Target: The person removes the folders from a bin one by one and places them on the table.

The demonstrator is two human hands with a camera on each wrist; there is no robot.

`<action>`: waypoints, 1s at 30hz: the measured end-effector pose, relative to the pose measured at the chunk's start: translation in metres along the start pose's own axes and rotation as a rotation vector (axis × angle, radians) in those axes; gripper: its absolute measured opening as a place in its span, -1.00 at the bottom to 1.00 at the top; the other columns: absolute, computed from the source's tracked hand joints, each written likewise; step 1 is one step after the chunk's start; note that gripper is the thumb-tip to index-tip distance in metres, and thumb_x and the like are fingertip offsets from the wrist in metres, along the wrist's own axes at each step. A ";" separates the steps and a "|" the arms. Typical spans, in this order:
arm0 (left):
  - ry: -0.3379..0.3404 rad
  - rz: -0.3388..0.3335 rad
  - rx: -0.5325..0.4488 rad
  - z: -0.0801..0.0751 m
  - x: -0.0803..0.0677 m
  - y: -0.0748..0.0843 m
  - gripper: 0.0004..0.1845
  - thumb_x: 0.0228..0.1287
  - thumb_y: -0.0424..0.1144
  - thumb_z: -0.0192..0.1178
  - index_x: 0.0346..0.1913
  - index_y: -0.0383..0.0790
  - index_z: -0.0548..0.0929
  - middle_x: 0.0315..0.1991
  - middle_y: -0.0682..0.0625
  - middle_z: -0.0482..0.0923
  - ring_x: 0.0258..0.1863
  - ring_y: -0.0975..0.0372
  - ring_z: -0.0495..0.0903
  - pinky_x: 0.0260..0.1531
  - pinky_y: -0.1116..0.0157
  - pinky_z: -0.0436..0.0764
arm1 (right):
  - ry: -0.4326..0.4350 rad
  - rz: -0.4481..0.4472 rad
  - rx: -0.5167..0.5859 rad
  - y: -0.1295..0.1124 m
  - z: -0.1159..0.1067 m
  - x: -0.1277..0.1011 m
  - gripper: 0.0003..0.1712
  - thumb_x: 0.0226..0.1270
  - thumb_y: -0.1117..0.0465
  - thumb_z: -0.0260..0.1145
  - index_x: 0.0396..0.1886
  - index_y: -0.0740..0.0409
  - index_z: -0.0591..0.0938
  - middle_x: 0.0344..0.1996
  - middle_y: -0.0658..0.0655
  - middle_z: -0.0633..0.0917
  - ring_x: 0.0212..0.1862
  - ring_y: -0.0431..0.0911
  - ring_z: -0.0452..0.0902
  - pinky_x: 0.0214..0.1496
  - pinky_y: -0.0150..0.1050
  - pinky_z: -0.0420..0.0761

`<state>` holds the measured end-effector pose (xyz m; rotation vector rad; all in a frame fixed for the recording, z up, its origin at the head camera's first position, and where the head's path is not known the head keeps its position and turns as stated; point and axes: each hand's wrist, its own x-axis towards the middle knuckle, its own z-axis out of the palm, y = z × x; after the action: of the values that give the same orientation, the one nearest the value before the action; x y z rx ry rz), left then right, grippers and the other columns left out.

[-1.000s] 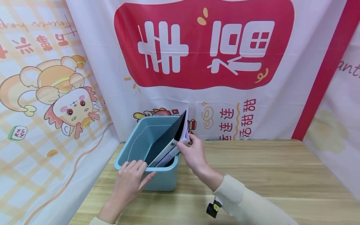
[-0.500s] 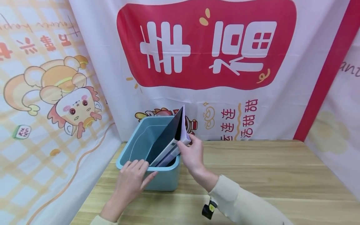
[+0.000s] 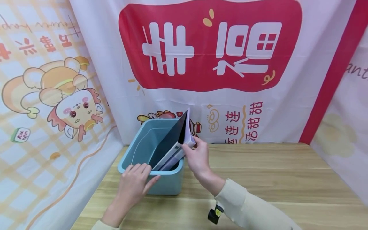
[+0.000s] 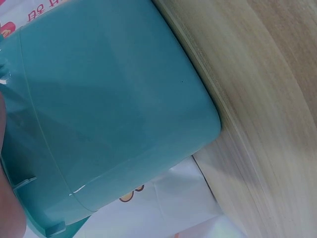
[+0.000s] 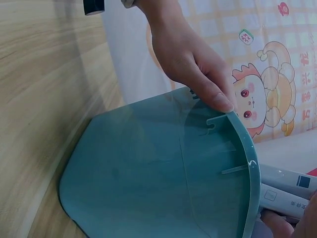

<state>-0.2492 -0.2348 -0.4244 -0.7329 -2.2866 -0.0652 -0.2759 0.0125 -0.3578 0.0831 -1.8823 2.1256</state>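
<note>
A teal plastic bin (image 3: pixel 165 187) stands upright on the table. Tilted inside it, tops leaning right above the rim, are a dark-faced file folder (image 3: pixel 169 140) with a white spine and a lilac file folder (image 3: pixel 188 132). My right hand (image 3: pixel 198 158) pinches the folders at their upper right end, thumb on the spine side and fingers behind. In the right wrist view, two pale spines (image 5: pixel 285 198) stick out past the bin's edge. My left hand (image 3: pixel 133 180) grips the near rim, fingers hooked over it and thumb outside. The folders' lower ends are hidden in the bin.
The wooden table (image 3: pixel 258 179) extends to the right of the bin. A white cloth backdrop (image 3: pixel 184 99) with red and cartoon prints hangs close behind the bin, and a checked cloth (image 3: pixel 34 166) borders the left side. A small black device (image 3: pixel 213 215) hangs at my right sleeve.
The folders' top corner has tipped slightly left and up, and my right forearm has shifted a little left. My left hand keeps its hold on the rim.
</note>
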 end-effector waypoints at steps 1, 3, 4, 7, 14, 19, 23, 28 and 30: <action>-0.001 -0.001 -0.001 0.000 0.000 0.000 -0.53 0.47 0.29 0.05 -0.38 -0.03 0.42 -0.51 0.19 0.27 -0.53 0.28 0.28 -0.45 0.30 0.26 | -0.001 0.002 0.003 0.000 0.000 0.000 -0.68 0.22 0.45 0.30 -0.01 0.36 0.70 -0.26 0.24 0.71 -0.31 -0.11 0.59 -0.32 -0.18 0.68; 0.000 -0.002 -0.005 0.000 -0.001 0.000 -0.53 0.46 0.29 0.07 -0.38 -0.03 0.42 -0.51 0.19 0.27 -0.53 0.28 0.28 -0.45 0.30 0.26 | -0.003 0.007 0.009 0.000 0.000 0.000 -0.67 0.22 0.46 0.29 0.00 0.36 0.70 -0.24 0.25 0.72 -0.29 -0.10 0.60 -0.29 -0.15 0.70; 0.000 -0.002 -0.006 0.000 -0.001 0.000 -0.54 0.46 0.28 0.08 -0.38 -0.03 0.41 -0.51 0.19 0.26 -0.53 0.28 0.28 -0.45 0.29 0.27 | -0.004 0.009 0.014 0.000 -0.001 0.000 -0.66 0.22 0.46 0.29 0.02 0.36 0.70 -0.22 0.27 0.72 -0.27 -0.10 0.61 -0.28 -0.15 0.71; -0.003 -0.005 -0.008 -0.001 -0.001 0.000 -0.54 0.44 0.26 0.11 -0.39 -0.03 0.39 -0.51 0.18 0.24 -0.53 0.28 0.28 -0.44 0.28 0.29 | -0.011 0.014 0.036 -0.002 -0.002 -0.001 -0.62 0.21 0.47 0.28 0.06 0.37 0.68 -0.16 0.31 0.72 -0.20 -0.06 0.65 -0.24 -0.17 0.73; -0.009 -0.012 -0.012 -0.002 0.000 0.001 -0.55 0.42 0.25 0.15 -0.40 -0.02 0.38 -0.51 0.19 0.24 -0.53 0.28 0.29 -0.44 0.27 0.31 | -0.018 0.023 0.059 -0.006 -0.006 0.000 -0.57 0.22 0.48 0.28 0.12 0.38 0.66 -0.08 0.35 0.70 -0.13 -0.01 0.66 -0.20 -0.18 0.74; -0.008 -0.009 -0.011 -0.002 0.000 0.001 -0.55 0.42 0.25 0.15 -0.40 -0.02 0.38 -0.52 0.19 0.24 -0.53 0.28 0.30 -0.43 0.26 0.32 | -0.024 0.029 0.078 -0.007 -0.009 0.000 -0.56 0.25 0.47 0.27 0.15 0.38 0.64 -0.03 0.36 0.70 -0.05 0.02 0.66 -0.13 -0.15 0.73; -0.008 -0.008 -0.011 -0.002 0.000 0.001 -0.55 0.42 0.25 0.15 -0.40 -0.02 0.38 -0.52 0.19 0.23 -0.53 0.27 0.29 -0.43 0.26 0.31 | -0.027 0.038 0.088 -0.010 -0.011 -0.001 -0.55 0.28 0.46 0.27 0.19 0.36 0.63 0.02 0.36 0.68 0.02 0.07 0.65 -0.11 -0.15 0.73; -0.011 -0.010 -0.011 -0.002 0.000 0.001 -0.55 0.43 0.25 0.15 -0.40 -0.02 0.38 -0.52 0.19 0.23 -0.52 0.27 0.29 -0.43 0.26 0.31 | -0.031 0.043 0.093 -0.012 -0.015 0.000 -0.55 0.30 0.45 0.28 0.20 0.32 0.63 0.05 0.34 0.67 0.06 0.09 0.63 -0.09 -0.14 0.72; -0.011 -0.010 -0.013 -0.002 0.000 0.001 -0.55 0.43 0.25 0.15 -0.40 -0.02 0.38 -0.52 0.18 0.23 -0.52 0.27 0.29 -0.43 0.26 0.31 | -0.033 0.040 0.097 -0.013 -0.015 0.000 -0.56 0.31 0.45 0.28 0.20 0.32 0.63 0.06 0.33 0.67 0.07 0.08 0.62 -0.09 -0.14 0.72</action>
<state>-0.2481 -0.2346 -0.4231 -0.7299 -2.3023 -0.0807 -0.2706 0.0288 -0.3478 0.1031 -1.8127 2.2549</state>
